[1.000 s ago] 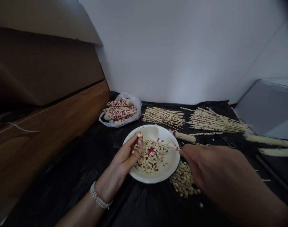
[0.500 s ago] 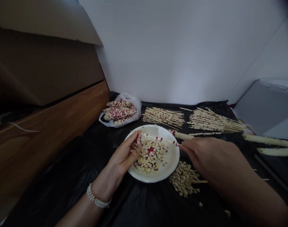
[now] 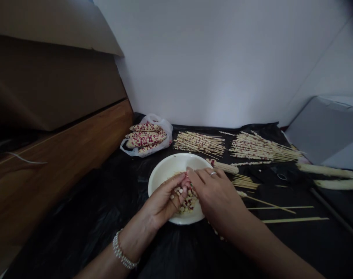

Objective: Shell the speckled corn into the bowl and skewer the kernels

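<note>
Over the white bowl [image 3: 157, 174], my two hands meet at the fingertips. My left hand [image 3: 165, 201] is closed, its fingers curled around loose corn kernels [image 3: 176, 193]. My right hand [image 3: 218, 192] is closed on a thin skewer [image 3: 271, 204], whose bare end sticks out past the hand to the right. A pale kernel piece shows on the skewer beside the hand; the rest of its length is hidden under the palm. Fingers hide the skewer's tip. White and dark red kernels [image 3: 188, 205] lie in the bowl below.
Corn cobs [image 3: 147, 137] lie in a plastic bag at back left. Two piles of kernel-threaded skewers [image 3: 198, 142] [image 3: 252, 147] lie behind the bowl. A partly stripped cob [image 3: 225, 166], bare skewers [image 3: 244, 181] and stripped cobs [image 3: 327, 170] are to the right. Black sheeting [image 3: 92, 224] covers the surface.
My right hand has moved left to meet my left hand over the bowl. The skewer, stretched between both hands before, now extends rightward behind my right hand.
</note>
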The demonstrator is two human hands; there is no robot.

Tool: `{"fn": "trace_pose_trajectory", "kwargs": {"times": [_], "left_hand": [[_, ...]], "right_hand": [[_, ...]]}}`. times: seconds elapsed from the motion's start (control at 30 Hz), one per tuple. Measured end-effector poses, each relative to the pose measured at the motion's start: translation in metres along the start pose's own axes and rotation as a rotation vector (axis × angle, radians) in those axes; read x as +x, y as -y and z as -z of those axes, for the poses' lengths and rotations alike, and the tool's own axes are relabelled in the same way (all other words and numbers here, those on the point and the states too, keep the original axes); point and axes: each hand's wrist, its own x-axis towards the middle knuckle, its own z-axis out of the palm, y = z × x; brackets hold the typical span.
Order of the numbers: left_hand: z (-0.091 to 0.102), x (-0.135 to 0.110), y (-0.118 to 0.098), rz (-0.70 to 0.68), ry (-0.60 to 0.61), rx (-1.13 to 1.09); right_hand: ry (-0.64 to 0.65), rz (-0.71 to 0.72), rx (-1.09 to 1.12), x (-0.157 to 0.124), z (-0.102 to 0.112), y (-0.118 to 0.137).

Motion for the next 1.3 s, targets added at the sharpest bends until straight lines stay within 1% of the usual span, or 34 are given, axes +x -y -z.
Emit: {"fn": "trace_pose_trajectory", "kwargs": {"times": [0.1,0.17,0.23,0.33,0.47,0.57,0.73,0.93,1.07,1.17,1.23,1.3], "left_hand": [[0.001,-0.001,-0.004,0.036,0.062,-0.031],[0.005,0.001,-0.008,0.05,0.12,-0.04],[0.009,0.003,-0.01,0.051,0.145,-0.02],[0.013,0.006,-0.009,0.053,0.122,0.02],[0.011,0.008,-0.007,0.046,0.091,0.023],[0.009,0.007,-0.008,0.023,0.085,0.042],[0.01,0.005,-0.008,0.008,0.112,0.053],[0.009,0.006,-0.01,-0.029,0.034,0.057],[0.008,0.006,-0.012,-0.016,-0.003,-0.006],[0.007,0.006,-0.013,-0.051,-0.03,-0.026],[0.007,0.006,-0.013,-0.065,-0.021,-0.023],[0.008,0.006,-0.013,-0.053,0.017,-0.001]], "right_hand": [[0.089,-0.054,0.0,0.001,-0.003,-0.005],[0.108,-0.109,0.002,0.001,0.0,-0.009],[0.112,-0.14,0.006,0.0,0.002,-0.011],[0.141,-0.153,0.026,0.0,0.004,-0.011],[0.177,-0.14,0.077,0.0,0.004,-0.01],[0.147,-0.142,0.086,-0.002,0.003,-0.011],[0.088,-0.14,0.094,-0.004,0.003,-0.012],[0.09,-0.151,0.061,-0.003,0.003,-0.011],[0.052,-0.142,0.082,-0.002,0.006,-0.01],[0.029,-0.131,0.107,-0.003,0.007,-0.011],[0.022,-0.13,0.111,-0.003,0.007,-0.011],[0.019,-0.14,0.102,-0.004,0.006,-0.011]]}}
